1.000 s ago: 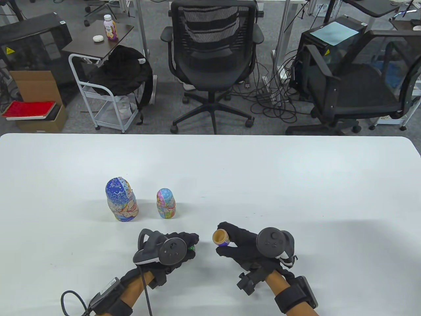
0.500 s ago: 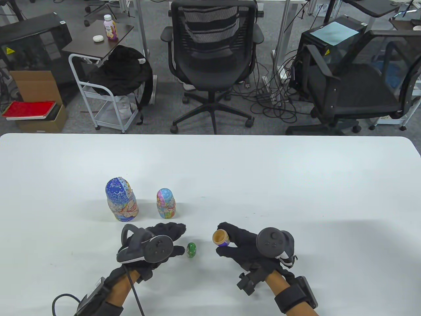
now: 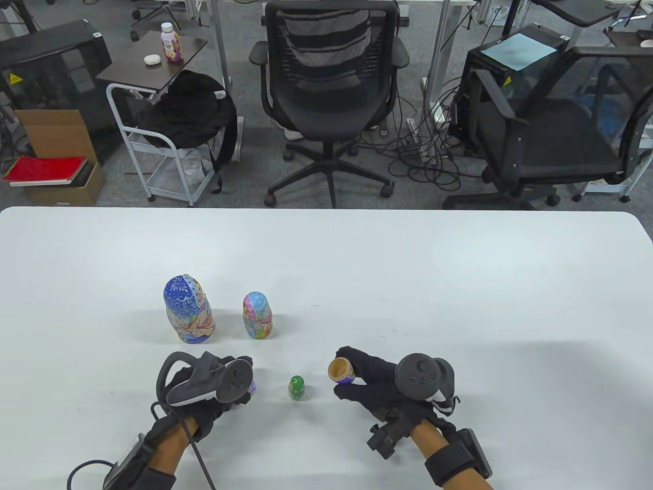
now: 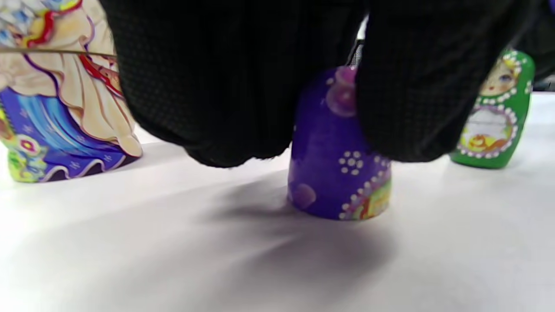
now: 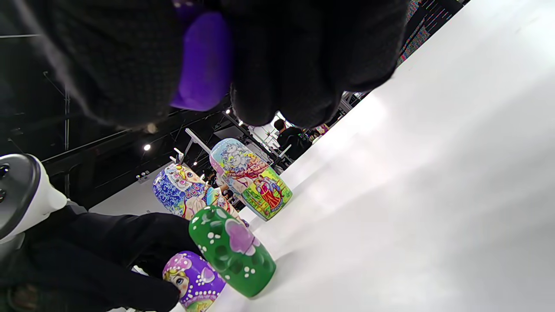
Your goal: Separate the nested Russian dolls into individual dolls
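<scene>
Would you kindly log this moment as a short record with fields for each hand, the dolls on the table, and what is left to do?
left hand: grips the purple doll top, which stands on the table
right hand: holds the purple doll bottom, open end showing
green doll: upright between the hands, free
large blue doll: upright, closed
medium doll: upright, right of the large one
remaining: probably rejoin the purple halves

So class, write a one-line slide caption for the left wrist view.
Left hand grips purple doll top standing on the table, green doll beside.
</scene>
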Tool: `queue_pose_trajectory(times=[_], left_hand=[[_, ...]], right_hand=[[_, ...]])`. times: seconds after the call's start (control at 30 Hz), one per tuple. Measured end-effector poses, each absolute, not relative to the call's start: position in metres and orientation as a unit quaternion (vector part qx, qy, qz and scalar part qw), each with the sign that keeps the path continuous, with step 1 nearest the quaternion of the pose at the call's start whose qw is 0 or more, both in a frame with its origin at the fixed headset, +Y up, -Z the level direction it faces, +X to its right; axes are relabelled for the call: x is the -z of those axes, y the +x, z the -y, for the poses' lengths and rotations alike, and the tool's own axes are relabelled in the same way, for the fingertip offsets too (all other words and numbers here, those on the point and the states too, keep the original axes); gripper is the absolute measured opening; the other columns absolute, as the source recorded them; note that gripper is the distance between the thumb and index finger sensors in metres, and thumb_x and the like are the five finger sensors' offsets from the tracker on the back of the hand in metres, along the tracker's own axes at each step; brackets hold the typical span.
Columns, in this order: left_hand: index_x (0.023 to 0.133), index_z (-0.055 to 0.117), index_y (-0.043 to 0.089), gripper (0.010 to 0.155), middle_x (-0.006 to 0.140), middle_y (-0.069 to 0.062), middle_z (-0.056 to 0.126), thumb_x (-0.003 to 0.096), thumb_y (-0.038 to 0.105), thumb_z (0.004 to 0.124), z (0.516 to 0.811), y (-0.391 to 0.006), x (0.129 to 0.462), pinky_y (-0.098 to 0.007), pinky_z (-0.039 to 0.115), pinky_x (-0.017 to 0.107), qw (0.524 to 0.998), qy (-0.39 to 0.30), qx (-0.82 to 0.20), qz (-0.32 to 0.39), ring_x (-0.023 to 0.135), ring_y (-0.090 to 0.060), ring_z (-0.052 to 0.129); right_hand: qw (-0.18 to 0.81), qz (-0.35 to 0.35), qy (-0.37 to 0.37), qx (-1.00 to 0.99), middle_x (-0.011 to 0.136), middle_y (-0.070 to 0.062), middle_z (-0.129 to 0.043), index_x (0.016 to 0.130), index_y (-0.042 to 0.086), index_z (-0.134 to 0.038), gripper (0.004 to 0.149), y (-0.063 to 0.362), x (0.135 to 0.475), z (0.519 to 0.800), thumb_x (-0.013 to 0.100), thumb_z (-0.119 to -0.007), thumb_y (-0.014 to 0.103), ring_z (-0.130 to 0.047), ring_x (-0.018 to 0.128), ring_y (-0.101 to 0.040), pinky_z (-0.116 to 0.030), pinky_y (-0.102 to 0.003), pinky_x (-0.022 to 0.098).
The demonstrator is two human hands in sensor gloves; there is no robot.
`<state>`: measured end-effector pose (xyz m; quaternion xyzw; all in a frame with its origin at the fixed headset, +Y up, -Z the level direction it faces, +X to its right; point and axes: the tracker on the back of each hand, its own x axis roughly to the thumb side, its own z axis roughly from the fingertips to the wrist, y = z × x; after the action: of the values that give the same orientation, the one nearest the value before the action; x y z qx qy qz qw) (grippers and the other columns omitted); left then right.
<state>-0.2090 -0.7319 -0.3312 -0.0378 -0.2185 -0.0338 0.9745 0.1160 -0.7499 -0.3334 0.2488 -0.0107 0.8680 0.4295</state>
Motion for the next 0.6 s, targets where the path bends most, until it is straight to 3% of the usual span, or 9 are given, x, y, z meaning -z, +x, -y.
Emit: queue_pose_trajectory(times=[0.2,0.47,0.6], left_hand=[[0.097,0.076,0.016,0.067,0.086,-0.008,0.095,0.0429,0.053,0.092,0.717,-0.206,0.330,-0.033,0.093,0.049,0.974,-0.001,0.019,0.224,0.066,-0.026,0.105],[0.097,0.076,0.015,0.066,0.086,-0.009,0.095,0.0442,0.052,0.091,0.677,-0.186,0.315,-0.033,0.093,0.049,0.951,0.059,-0.128,0.276,0.066,-0.027,0.105],[0.097,0.076,0.015,0.066,0.086,-0.009,0.095,0.0443,0.052,0.091,0.668,-0.172,0.310,-0.033,0.093,0.049,0.940,0.073,-0.145,0.301,0.066,-0.027,0.105]], right_hand=[[0.429,0.008,0.253,-0.867,0.084,-0.014,-0.096,0.099,0.010,-0.070,0.076,0.114,0.333,0.750,0.036,-0.093,0.044,-0.096,0.077,-0.033,-0.079,-0.047,0.062],[0.420,-0.002,0.273,-0.865,0.083,-0.014,-0.096,0.099,0.009,-0.070,0.076,0.103,0.328,0.751,0.036,-0.093,0.044,-0.096,0.077,-0.033,-0.079,-0.047,0.062],[0.414,-0.007,0.285,-0.864,0.083,-0.014,-0.096,0.099,0.009,-0.070,0.076,0.097,0.324,0.751,0.036,-0.093,0.044,-0.096,0.077,-0.033,-0.079,-0.047,0.062]])
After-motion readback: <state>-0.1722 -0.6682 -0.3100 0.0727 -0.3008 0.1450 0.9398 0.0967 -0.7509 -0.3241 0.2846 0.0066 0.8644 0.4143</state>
